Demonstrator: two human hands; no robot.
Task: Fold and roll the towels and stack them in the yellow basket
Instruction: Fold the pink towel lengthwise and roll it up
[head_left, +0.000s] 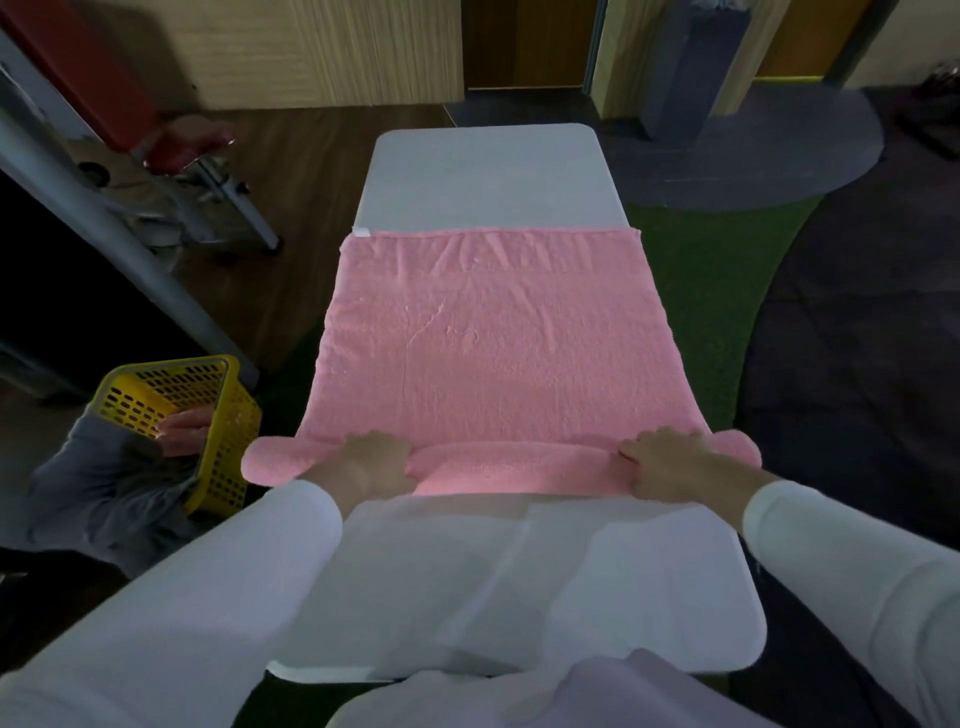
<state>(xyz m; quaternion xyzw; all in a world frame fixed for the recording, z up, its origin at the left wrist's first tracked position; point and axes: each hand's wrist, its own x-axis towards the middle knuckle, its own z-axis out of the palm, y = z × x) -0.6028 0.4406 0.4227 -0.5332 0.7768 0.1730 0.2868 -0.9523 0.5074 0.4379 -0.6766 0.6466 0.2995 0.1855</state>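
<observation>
- While the near edge sits rolled, left hand (371, 462) and right hand (670, 462) curl their fingers over the pink towel (488, 338), gripping the roll.
- Yellow basket (231, 415): left of the counter (488, 176), held by another person's hand (184, 428).
- Towel beyond the roll lies flat; far counter end bare.

The person wore a white long-sleeved top, and 2 sleeves showed. The left sleeve (218, 587) lay over the near left corner of the white table (488, 171); the right sleeve (852, 566) lay by the table's near right side. Both were plain, smooth and loose, with soft folds, and each ended in a straight, unmarked cuff at the wrist. Past the cuffs, the left hand (371, 462) and the right hand (670, 465) were uncovered over the table's middle. Below the table's near edge, 1 fold of pale lilac clothing (623, 688) showed at the chest
</observation>
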